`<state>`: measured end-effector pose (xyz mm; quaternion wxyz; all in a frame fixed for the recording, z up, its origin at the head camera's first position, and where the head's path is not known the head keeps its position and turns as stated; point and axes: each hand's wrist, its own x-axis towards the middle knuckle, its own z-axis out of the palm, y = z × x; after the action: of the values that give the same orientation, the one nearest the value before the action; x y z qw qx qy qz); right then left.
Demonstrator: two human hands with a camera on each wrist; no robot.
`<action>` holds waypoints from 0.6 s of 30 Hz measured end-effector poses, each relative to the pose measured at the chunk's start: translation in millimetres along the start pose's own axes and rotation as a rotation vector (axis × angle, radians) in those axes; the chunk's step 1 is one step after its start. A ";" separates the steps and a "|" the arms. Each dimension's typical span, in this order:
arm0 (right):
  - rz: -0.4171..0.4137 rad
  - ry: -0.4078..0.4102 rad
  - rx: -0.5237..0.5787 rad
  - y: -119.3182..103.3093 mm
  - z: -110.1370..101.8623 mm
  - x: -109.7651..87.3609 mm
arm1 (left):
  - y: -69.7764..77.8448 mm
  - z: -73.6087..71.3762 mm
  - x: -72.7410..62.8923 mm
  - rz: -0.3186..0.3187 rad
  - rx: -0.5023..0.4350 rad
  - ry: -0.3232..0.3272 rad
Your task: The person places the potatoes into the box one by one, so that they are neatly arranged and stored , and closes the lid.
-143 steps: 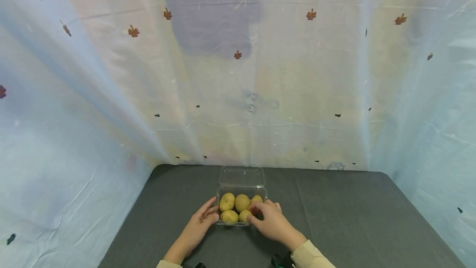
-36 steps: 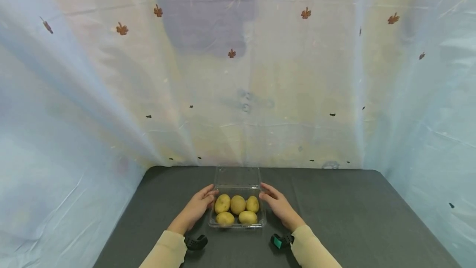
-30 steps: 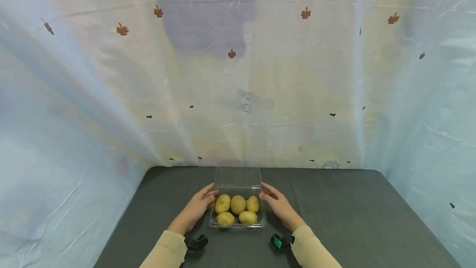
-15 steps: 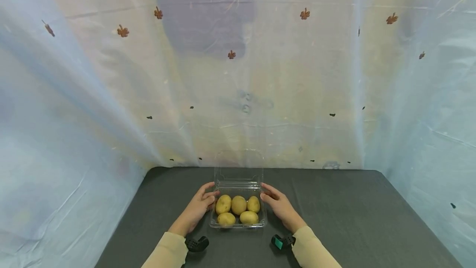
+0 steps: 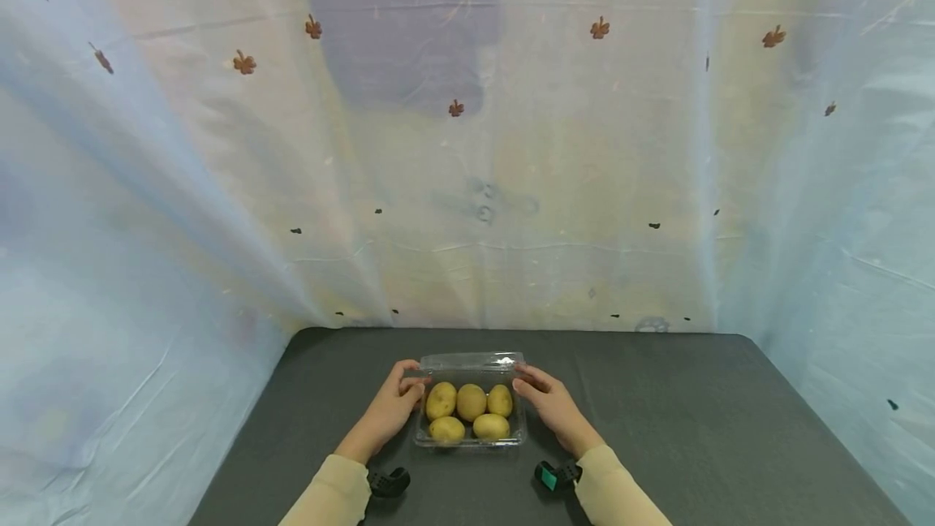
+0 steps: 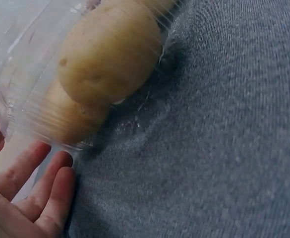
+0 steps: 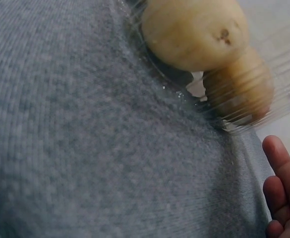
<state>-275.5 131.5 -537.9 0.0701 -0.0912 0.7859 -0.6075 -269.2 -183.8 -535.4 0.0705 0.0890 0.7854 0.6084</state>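
Note:
A clear plastic clamshell box (image 5: pixel 471 442) stands on the table with several yellow potatoes (image 5: pixel 441 401) in it, three at the back and two in front. Its hinged lid (image 5: pixel 471 361) is raised at the far side and shows foreshortened. My left hand (image 5: pixel 387 408) is at the far left corner, fingers touching the lid's side and thumb beside the box. At the far right corner my right hand (image 5: pixel 555 408) mirrors it. Both wrist views show loosely extended fingers (image 6: pixel 55 198) close to the ribbed clear wall, with potatoes behind it; exact contact there is hard to tell.
The dark grey tabletop (image 5: pixel 643 428) spreads out on both sides of the box. A pale patterned curtain (image 5: pixel 555 185) hangs behind the table and along its sides. Black wrist bands (image 5: pixel 558 475) sit below the hands.
The lid has swung up from lying back and tipped toward me, while both hands stay at the far corners. Earlier, my right hand was at a potato in the box's front right.

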 end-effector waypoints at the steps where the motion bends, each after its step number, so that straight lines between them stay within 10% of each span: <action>1: 0.001 0.001 0.003 0.2 0.1 -0.1 | -0.1 -0.1 -0.2 0.004 0.005 0.000; 18: 0.121 0.117 0.011 -9.5 1.7 7.5 | -1.5 0.2 -2.5 0.019 0.051 0.024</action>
<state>-281.9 125.9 -529.2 0.0613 -0.0074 0.7896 -0.6105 -266.9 -184.6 -536.8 0.0530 0.0909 0.8007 0.5898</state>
